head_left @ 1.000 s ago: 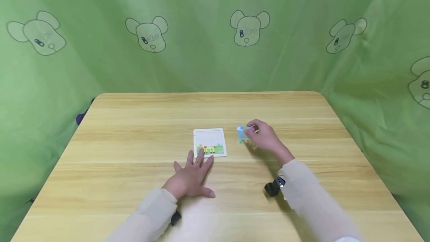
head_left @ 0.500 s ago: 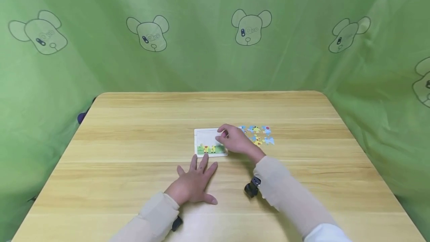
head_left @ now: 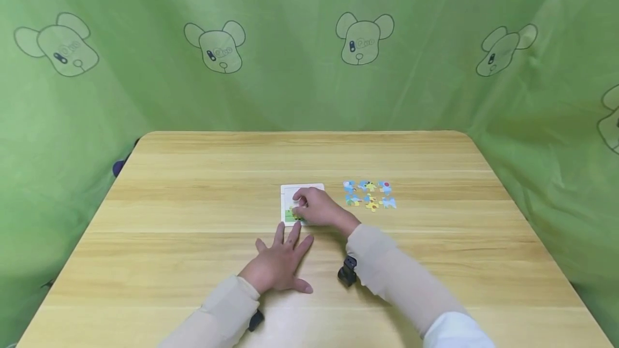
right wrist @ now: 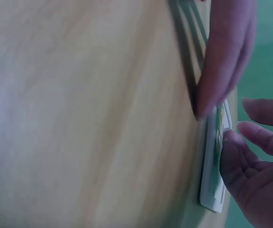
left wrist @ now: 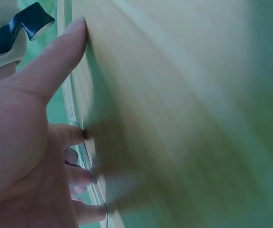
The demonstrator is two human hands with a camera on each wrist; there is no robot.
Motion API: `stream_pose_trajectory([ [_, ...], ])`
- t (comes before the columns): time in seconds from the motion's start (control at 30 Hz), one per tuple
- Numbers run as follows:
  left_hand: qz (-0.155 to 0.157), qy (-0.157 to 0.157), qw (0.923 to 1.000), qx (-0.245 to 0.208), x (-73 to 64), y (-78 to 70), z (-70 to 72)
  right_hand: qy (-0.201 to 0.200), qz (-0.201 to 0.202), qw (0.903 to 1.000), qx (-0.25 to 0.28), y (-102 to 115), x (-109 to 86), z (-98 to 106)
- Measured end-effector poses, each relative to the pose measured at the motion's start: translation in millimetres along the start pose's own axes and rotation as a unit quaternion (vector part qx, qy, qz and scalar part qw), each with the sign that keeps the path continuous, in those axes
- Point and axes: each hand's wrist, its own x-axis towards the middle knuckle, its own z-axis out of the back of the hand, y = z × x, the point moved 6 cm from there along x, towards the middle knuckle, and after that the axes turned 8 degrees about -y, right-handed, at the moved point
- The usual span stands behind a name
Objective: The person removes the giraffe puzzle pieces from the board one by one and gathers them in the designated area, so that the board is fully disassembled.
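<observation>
In the head view my right hand [head_left: 318, 207] is over the white puzzle tray [head_left: 302, 185], thumb and forefinger together low in its left half. They pinch a small jigsaw piece [head_left: 293, 210], mostly hidden by the fingers. Green and yellow picture pieces fill the tray's bottom strip; the part above is white. My left hand [head_left: 279, 267] lies spread on the table, its fingertips at the tray's near edge. The right wrist view shows the thumb [right wrist: 231, 154] close above the tray [right wrist: 210, 190], seen from the side.
Several loose jigsaw pieces [head_left: 371, 202], blue and yellow, lie in two rows on the wooden table [head_left: 425, 262] right of the tray. A green curtain [head_left: 290, 95] with mouse-head prints hangs around the back and sides.
My right hand has moved left from the loose pieces to the tray, uncovering the two rows. The left hand has drawn back slightly, from over the tray's lower part to its near edge.
</observation>
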Motion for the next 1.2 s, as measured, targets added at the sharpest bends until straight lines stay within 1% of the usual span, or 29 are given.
stream_pose_trajectory([
  [0.2, 0.001, 0.003, 1.0000, 0.002, 0.6, -0.2, 0.6, 0.018, 0.003, 0.9993, -0.034, 2.6, -0.2, -7.9],
  [0.33, 0.003, 0.005, 0.9999, 0.009, 0.7, -0.2, 0.4, 0.019, 0.011, 0.9991, -0.037, 3.7, -0.2, -9.3],
  [0.43, 0.003, 0.006, 0.9999, 0.008, 1.2, -0.1, -0.4, 0.020, 0.008, 0.9991, -0.036, 2.9, -0.5, -10.0],
  [0.67, 0.006, 0.012, 0.9998, 0.013, 2.2, 0.3, -2.6, 0.021, 0.002, 0.9995, -0.024, 1.9, -0.4, -10.9],
  [0.93, 0.007, 0.012, 0.9998, 0.012, 3.1, 0.1, -1.0, 0.013, 0.000, 0.9999, -0.002, 2.0, 0.2, -8.3],
  [1.2, 0.007, 0.014, 0.9998, 0.008, 2.3, -0.8, -0.2, 0.020, -0.015, 0.9996, 0.014, 3.3, -1.6, -10.9],
])
